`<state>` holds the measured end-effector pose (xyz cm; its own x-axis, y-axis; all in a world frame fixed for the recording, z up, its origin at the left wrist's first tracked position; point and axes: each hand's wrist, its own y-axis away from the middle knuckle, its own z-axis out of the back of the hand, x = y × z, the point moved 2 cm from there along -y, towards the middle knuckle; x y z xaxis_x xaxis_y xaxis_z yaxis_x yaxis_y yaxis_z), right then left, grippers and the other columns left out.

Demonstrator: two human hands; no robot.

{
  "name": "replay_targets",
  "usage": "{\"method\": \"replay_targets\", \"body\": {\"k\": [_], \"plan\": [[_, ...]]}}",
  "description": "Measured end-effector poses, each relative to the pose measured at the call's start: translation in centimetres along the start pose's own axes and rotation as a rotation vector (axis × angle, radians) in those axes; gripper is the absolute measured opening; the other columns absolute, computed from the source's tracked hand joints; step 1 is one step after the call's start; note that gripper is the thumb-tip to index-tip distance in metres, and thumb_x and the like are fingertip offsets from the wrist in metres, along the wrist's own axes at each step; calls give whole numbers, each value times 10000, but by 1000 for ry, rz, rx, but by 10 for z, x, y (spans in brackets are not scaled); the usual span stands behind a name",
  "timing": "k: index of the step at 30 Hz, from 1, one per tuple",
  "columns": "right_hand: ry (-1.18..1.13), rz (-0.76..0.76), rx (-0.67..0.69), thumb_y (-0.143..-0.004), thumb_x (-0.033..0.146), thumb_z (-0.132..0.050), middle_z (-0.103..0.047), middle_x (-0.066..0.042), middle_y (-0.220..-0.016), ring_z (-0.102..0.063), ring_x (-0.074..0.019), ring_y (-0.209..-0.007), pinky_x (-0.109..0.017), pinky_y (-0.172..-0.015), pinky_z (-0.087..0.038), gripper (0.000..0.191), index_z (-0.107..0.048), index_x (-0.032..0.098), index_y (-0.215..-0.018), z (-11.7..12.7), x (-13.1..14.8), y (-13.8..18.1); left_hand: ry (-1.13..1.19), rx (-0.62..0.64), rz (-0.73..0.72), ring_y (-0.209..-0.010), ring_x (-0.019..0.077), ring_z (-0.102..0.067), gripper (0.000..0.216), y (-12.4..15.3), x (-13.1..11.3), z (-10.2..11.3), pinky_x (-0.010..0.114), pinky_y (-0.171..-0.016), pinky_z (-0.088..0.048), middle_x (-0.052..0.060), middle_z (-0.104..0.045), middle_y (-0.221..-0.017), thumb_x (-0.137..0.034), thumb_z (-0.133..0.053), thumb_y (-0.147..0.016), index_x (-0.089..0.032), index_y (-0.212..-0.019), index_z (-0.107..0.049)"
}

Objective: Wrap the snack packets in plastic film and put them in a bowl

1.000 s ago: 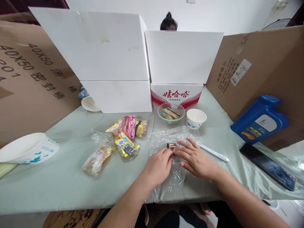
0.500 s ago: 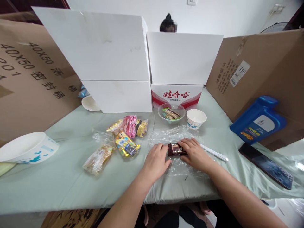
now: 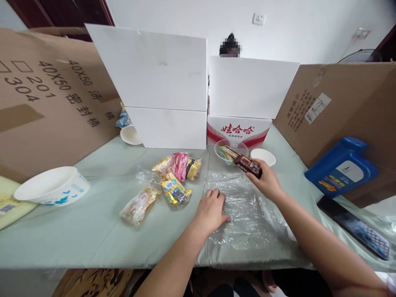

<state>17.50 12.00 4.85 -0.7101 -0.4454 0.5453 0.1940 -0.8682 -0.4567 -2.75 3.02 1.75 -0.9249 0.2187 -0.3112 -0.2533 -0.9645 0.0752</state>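
My right hand [image 3: 268, 180] is closed on a brown snack packet [image 3: 247, 164], held tilted above the table. The packet's far end overlaps the near rim of a clear plastic bowl [image 3: 244, 154], which holds a green-edged packet with stick-like snacks [image 3: 229, 152]. Just behind my right hand is a white paper bowl [image 3: 262, 154], partly covered by it. My left hand [image 3: 213, 210] is open with fingers apart, resting at the left edge of a clear plastic sheet or bag [image 3: 239, 206] spread on the cloth.
Several wrapped snacks [image 3: 176, 189] and a clear bag of snacks [image 3: 140, 206] lie left of my hands. A large paper bowl [image 3: 55, 187] stands far left. A blue bottle [image 3: 342, 167] and a phone [image 3: 352, 227] are at right. White panels [image 3: 167, 128] and cardboard [image 3: 343, 111] surround the table.
My right hand has lifted the brown packet off the plastic sheet and carried it forward to the clear bowl. My left hand stays near the sheet's left side. The camera view has shifted.
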Motion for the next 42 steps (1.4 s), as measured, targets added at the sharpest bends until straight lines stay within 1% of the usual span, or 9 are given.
{"method": "replay_targets", "body": {"k": [6, 10, 14, 19, 23, 28, 31, 37, 42], "plan": [[223, -142, 5, -860, 442, -556, -637, -156, -1163, -592, -304, -1045, -416, -857, -465, 499, -505, 149, -1261, -36, 21, -87, 18, -11, -19, -1142, 328, -491, 550, 0, 4, -1, 426, -932, -459, 115, -572, -1190, -444, -798, -676, -175, -1129, -639], [282, -86, 22, -856, 399, -574, -597, -229, -1191, -515, -369, -1132, -496, -923, -408, 476, -543, 90, -1218, -48, 26, -101, 25, -15, -26, -1140, 324, -494, 548, 1, 4, 0, 425, -930, -464, 111, -575, -1189, -464, -785, -690, -183, -1136, -638], [271, 85, 72, -864, 272, -563, -597, -154, -1219, -481, -311, -1176, -454, -999, -378, 321, -582, 152, -1161, -38, 23, -59, 15, -29, -40, -1134, 328, -493, 530, 1, 4, 0, 426, -943, -453, 116, -582, -1167, -450, -798, -672, -166, -1094, -651], [221, 308, 224, -910, 350, -540, -636, -122, -1099, -554, -290, -1055, -472, -921, -451, 283, -593, 197, -1142, -18, 11, 38, 63, -38, -21, -1136, 312, -497, 419, 5, 2, 2, 415, -944, -435, 117, -573, -1167, -362, -762, -727, -167, -1076, -638], [98, 294, 346, -939, 353, -519, -608, -127, -1145, -544, -269, -1087, -452, -924, -457, 265, -584, 208, -1152, 10, 8, 90, 222, -96, -6, -1061, 246, -537, 169, 22, -2, 23, 354, -898, -440, 63, -584, -1059, -318, -664, -814, -196, -927, -630], [-166, 247, 694, -794, 516, -687, -641, -83, -1039, -591, -246, -977, -385, -850, -490, 426, -621, 231, -1104, 47, 18, 113, 271, 288, -252, -973, 237, -560, 389, 40, -13, 31, 324, -791, -458, 11, -600, -967, -440, -816, -603, -237, -876, -628], [-129, 278, 834, -655, 482, -799, -624, -79, -1130, -554, -279, -1084, -428, -944, -454, 551, -630, 234, -1116, 53, 20, 120, 59, 324, -223, -1029, 291, -531, 432, 41, -18, 19, 382, -829, -446, 45, -601, -998, -382, -864, -523, -214, -841, -624], [31, 274, 718, -792, 122, -587, -597, -60, -1232, -471, -252, -1234, -429, -1040, -391, 238, -626, 227, -1001, 50, 2, 121, -22, 257, -188, -969, 227, -543, 159, 41, -18, 11, 333, -775, -427, 39, -594, -948, -42, -542, -665, -200, -660, -526], [38, 210, 587, -802, 76, -498, -661, -61, -1018, -575, -250, -1062, -419, -919, -458, 197, -611, 230, -851, 67, -14, 119, 162, 269, -146, -760, 150, -539, 153, 42, 2, 31, 267, -684, -404, -8, -585, -844, -59, -436, -681, -208, -694, -467]]}}
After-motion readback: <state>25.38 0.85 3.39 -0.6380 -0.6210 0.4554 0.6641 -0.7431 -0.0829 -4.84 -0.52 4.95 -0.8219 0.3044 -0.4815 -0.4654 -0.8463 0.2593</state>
